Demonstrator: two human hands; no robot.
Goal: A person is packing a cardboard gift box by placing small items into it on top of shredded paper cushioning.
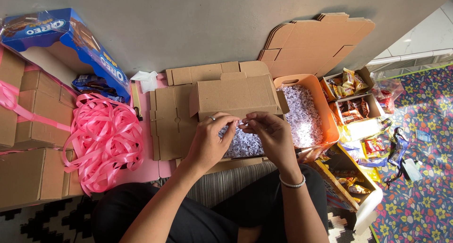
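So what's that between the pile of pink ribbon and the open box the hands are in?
A flat, unfolded cardboard sheet lies between the pink ribbon and the open box, seen in the head view.

Two hands [212,139]; one orange basket [325,115]; one ribbon heap [104,141]

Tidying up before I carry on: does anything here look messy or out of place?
The pink ribbon lies in a loose tangled heap left of the open cardboard box. A crumpled white tissue lies beside it.
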